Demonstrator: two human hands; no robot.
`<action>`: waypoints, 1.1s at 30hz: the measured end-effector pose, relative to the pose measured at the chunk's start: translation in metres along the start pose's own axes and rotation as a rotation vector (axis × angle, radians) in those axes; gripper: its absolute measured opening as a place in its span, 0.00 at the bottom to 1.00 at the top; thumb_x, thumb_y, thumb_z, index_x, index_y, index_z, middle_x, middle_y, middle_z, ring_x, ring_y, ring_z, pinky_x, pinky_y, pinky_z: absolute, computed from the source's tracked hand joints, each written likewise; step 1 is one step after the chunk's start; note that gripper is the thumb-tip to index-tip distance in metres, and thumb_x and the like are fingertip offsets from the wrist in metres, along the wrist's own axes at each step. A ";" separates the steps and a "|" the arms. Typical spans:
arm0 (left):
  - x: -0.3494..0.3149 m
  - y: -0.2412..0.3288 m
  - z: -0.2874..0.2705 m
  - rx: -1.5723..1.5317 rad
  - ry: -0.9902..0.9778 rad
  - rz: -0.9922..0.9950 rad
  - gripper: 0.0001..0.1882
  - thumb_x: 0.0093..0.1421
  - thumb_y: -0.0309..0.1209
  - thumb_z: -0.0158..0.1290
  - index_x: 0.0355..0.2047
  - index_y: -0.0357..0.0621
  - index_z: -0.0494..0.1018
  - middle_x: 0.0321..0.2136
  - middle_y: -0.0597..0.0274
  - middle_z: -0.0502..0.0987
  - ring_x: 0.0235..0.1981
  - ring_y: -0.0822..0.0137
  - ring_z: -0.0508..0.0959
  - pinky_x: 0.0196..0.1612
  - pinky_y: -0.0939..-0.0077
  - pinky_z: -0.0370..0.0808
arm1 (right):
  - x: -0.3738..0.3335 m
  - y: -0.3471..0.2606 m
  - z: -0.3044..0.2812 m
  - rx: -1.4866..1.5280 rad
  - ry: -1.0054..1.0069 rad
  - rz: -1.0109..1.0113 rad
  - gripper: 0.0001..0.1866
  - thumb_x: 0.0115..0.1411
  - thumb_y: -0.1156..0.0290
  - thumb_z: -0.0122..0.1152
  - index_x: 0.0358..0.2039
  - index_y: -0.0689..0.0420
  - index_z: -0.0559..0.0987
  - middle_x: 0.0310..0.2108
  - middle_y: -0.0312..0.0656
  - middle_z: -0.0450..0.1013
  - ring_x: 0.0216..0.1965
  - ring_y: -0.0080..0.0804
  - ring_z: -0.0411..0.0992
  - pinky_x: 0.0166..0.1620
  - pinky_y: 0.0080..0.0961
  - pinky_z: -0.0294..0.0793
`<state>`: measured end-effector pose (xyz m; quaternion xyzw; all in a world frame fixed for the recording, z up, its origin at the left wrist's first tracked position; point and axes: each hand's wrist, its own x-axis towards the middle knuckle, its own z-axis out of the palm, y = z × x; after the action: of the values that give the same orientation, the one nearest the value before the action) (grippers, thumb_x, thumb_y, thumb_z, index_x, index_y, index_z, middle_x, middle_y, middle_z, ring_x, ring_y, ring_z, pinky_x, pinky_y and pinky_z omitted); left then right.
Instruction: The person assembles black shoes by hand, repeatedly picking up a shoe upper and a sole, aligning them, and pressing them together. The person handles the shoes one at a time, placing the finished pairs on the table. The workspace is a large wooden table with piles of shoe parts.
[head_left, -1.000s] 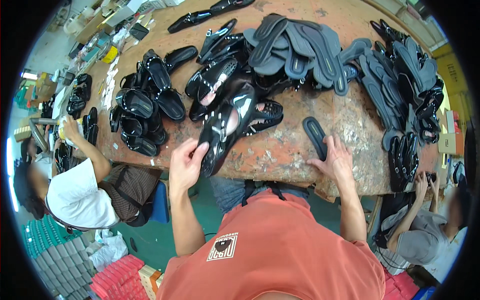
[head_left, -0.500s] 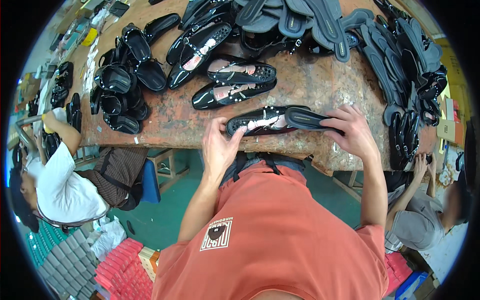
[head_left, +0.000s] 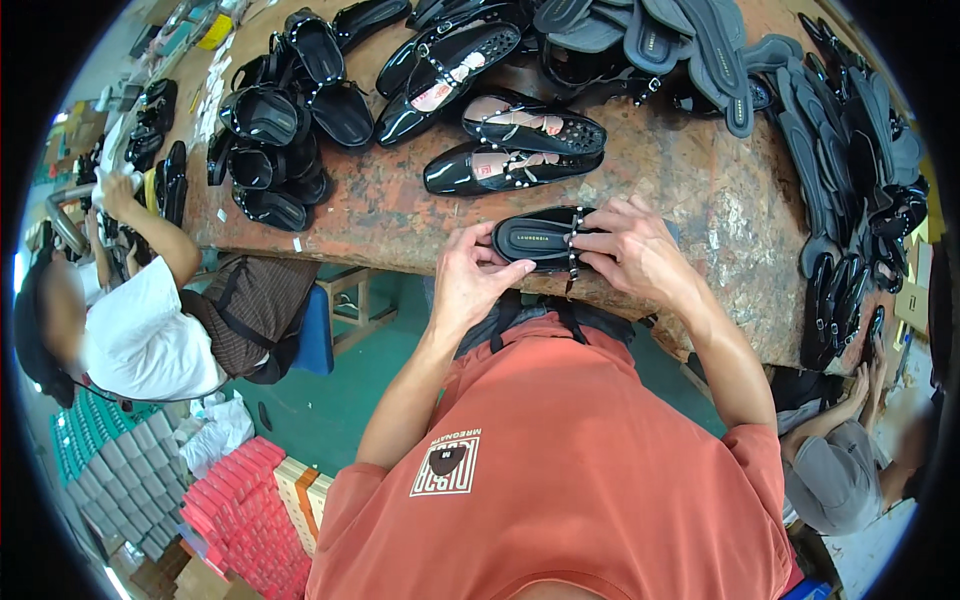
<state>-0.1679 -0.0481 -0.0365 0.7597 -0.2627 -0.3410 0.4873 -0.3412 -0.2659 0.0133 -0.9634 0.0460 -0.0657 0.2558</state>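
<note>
A black patent strap shoe (head_left: 548, 213) lies sideways at the near edge of the worktable, its heel end to the left. Inside it sits a dark grey insole (head_left: 527, 240), whose front part is hidden under the straps and fingers. My left hand (head_left: 468, 275) grips the heel end, thumb along the near rim and fingers behind. Over the front half, my right hand (head_left: 635, 250) is closed around the shoe, fingertips at the studded strap. Just beyond lies a pair of similar shoes (head_left: 515, 168) with pinkish paper inside.
Black shoes (head_left: 265, 160) are heaped at the left of the worktable (head_left: 690, 190). Loose grey insoles (head_left: 725, 65) are piled at the back, with more insoles (head_left: 815, 170) and shoes on the right. Co-workers sit on both sides; pink stacked boxes (head_left: 245, 510) stand lower left.
The insole, held before in my right hand over the shoe's front, now lies inside the shoe. My right hand has come closer to my left. The whole view has shifted somewhat.
</note>
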 end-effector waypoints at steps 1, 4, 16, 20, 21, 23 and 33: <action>0.000 -0.001 0.000 -0.012 -0.001 0.004 0.35 0.50 0.30 0.79 0.56 0.30 0.76 0.47 0.51 0.76 0.34 0.66 0.87 0.37 0.71 0.86 | 0.000 -0.003 0.003 -0.001 0.016 0.001 0.11 0.56 0.68 0.73 0.41 0.52 0.91 0.39 0.36 0.82 0.47 0.37 0.75 0.51 0.38 0.71; 0.000 -0.005 0.000 -0.032 0.003 -0.008 0.35 0.50 0.30 0.80 0.55 0.29 0.76 0.47 0.52 0.76 0.34 0.67 0.87 0.37 0.71 0.86 | 0.000 -0.008 0.009 -0.029 0.001 0.034 0.11 0.56 0.68 0.73 0.41 0.51 0.91 0.39 0.35 0.82 0.47 0.36 0.75 0.51 0.39 0.70; 0.040 0.018 -0.014 0.110 -0.166 -0.219 0.16 0.62 0.29 0.71 0.41 0.36 0.74 0.28 0.61 0.80 0.25 0.74 0.82 0.24 0.76 0.83 | 0.010 -0.019 0.011 -0.193 -0.143 0.081 0.18 0.57 0.66 0.72 0.49 0.43 0.90 0.39 0.36 0.76 0.49 0.36 0.73 0.52 0.40 0.66; 0.027 0.028 -0.016 0.538 -0.050 0.307 0.18 0.61 0.33 0.71 0.44 0.36 0.76 0.38 0.55 0.82 0.33 0.63 0.85 0.38 0.67 0.86 | 0.009 -0.019 0.005 -0.320 -0.225 0.064 0.20 0.58 0.61 0.73 0.52 0.40 0.89 0.44 0.38 0.75 0.53 0.38 0.72 0.56 0.43 0.64; 0.033 0.031 -0.019 0.531 -0.177 0.537 0.20 0.61 0.35 0.71 0.47 0.36 0.77 0.42 0.53 0.82 0.37 0.60 0.84 0.42 0.64 0.85 | 0.009 -0.021 0.005 -0.357 -0.237 0.063 0.18 0.58 0.59 0.73 0.51 0.41 0.90 0.45 0.38 0.75 0.54 0.38 0.72 0.57 0.44 0.64; 0.049 0.032 -0.026 0.496 -0.415 0.988 0.25 0.60 0.39 0.71 0.51 0.36 0.77 0.50 0.51 0.81 0.45 0.54 0.82 0.52 0.59 0.82 | 0.010 -0.024 0.002 -0.385 -0.210 0.088 0.21 0.57 0.59 0.74 0.53 0.40 0.89 0.46 0.38 0.74 0.55 0.39 0.71 0.59 0.45 0.64; 0.059 0.037 -0.009 0.954 -0.781 0.934 0.51 0.49 0.37 0.74 0.74 0.56 0.65 0.77 0.70 0.61 0.53 0.57 0.72 0.60 0.60 0.76 | -0.046 -0.050 0.040 0.813 0.462 1.068 0.12 0.64 0.71 0.72 0.46 0.61 0.84 0.34 0.36 0.85 0.31 0.31 0.86 0.28 0.26 0.80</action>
<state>-0.1263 -0.1009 -0.0149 0.5227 -0.8271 -0.1932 0.0728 -0.3777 -0.1975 -0.0010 -0.5989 0.5368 -0.1458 0.5762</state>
